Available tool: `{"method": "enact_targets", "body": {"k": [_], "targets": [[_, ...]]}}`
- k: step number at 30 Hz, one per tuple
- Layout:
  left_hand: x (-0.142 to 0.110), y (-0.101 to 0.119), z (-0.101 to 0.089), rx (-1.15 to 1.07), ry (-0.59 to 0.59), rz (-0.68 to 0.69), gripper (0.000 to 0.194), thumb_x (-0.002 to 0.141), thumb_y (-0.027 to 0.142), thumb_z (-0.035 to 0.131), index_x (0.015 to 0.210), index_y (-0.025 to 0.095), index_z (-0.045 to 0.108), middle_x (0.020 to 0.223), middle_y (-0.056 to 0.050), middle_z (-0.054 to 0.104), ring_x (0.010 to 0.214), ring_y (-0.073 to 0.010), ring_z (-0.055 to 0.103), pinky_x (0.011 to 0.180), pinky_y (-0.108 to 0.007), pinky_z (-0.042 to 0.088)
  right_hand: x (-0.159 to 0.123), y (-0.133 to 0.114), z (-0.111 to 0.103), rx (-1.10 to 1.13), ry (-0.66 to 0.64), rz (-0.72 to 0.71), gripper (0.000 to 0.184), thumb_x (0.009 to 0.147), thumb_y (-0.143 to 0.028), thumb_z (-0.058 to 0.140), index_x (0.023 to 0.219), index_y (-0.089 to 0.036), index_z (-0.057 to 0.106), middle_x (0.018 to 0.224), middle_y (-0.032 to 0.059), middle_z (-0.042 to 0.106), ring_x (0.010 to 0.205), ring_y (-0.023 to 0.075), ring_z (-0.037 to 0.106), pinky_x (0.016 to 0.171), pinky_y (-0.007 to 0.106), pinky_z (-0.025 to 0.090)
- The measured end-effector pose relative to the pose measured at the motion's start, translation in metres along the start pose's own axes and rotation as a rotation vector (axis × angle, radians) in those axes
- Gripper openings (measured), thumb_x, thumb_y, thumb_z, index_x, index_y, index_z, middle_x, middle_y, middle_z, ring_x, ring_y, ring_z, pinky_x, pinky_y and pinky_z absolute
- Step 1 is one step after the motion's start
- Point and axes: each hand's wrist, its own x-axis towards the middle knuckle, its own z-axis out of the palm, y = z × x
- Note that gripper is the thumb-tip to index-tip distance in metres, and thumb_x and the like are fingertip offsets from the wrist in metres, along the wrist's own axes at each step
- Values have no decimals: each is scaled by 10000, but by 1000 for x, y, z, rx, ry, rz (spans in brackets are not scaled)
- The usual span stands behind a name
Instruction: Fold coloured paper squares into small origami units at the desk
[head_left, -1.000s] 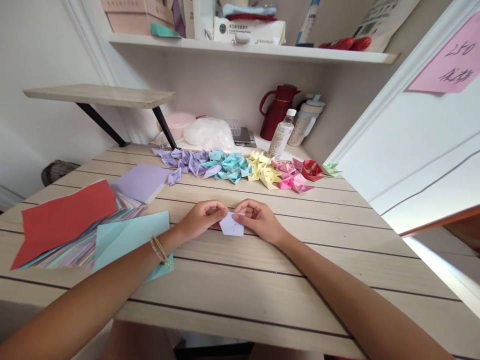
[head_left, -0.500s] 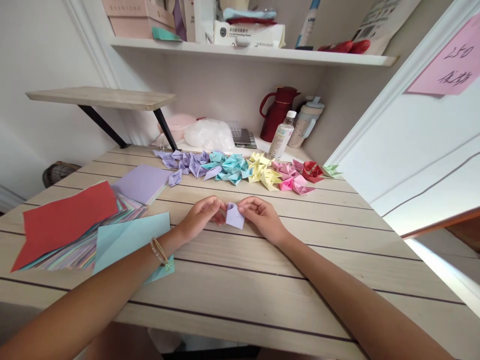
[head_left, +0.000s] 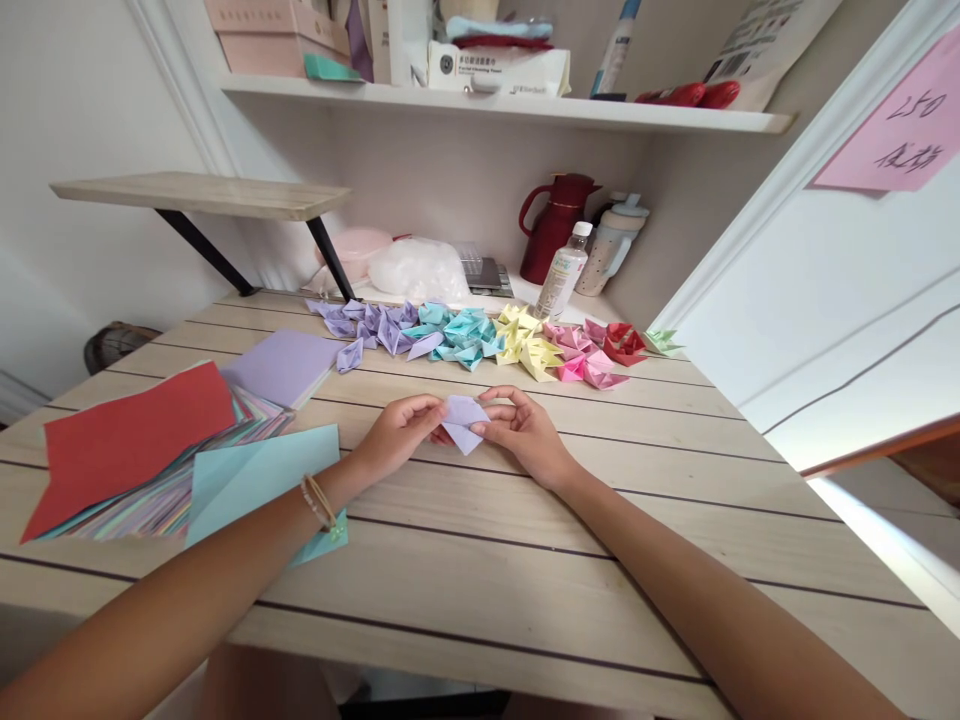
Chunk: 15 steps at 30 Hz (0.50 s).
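Observation:
A small folded piece of purple origami paper (head_left: 464,422) is held between my two hands, just above the wooden table. My left hand (head_left: 405,428) pinches its left edge between thumb and fingers. On the right edge, my right hand (head_left: 523,428) grips it with the thumb in front and the fingers behind. The paper has a diamond-like outline with a crease across its middle. Beyond my hands lies a row of folded paper pieces: purple ones (head_left: 379,325), blue ones (head_left: 466,335), yellow ones (head_left: 525,338), pink ones (head_left: 581,350), a red one (head_left: 624,344) and a green one (head_left: 663,341).
Left of my hands lie a purple paper stack (head_left: 281,362), red paper (head_left: 142,430) over fanned coloured sheets, and blue paper (head_left: 262,475) partly under my left forearm. At the back stand a bottle (head_left: 562,272), a dark red jug (head_left: 553,230) and a tumbler (head_left: 611,245). A small raised shelf (head_left: 202,193) overhangs the left.
The purple paper has gone from a small, squarish, pocket-like shape to a wider diamond shape. My left fingers now grip its left edge, and my right thumb has moved lower on it.

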Motion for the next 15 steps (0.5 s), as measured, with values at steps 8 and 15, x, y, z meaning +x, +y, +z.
{"method": "enact_targets", "body": {"k": [8, 15], "targets": [[2, -7, -3, -12, 29, -37, 312, 643, 345, 750, 827, 145, 597, 816, -39, 681, 702, -148, 644, 691, -285, 519, -1, 4, 0, 1, -56, -12, 429, 635, -282, 777, 977, -211, 528, 875, 25, 693, 773, 152, 667, 731, 292, 522], [-1, -1, 0, 6, 20, -31, 268, 654, 321, 740, 771, 143, 577, 750, -21, 658, 719, -141, 636, 695, -267, 500, 0, 5, -1, -80, -9, -11, 268, 704, -353, 722, 877, -188, 600, 798, 24, 684, 752, 149, 643, 725, 286, 504]]}}
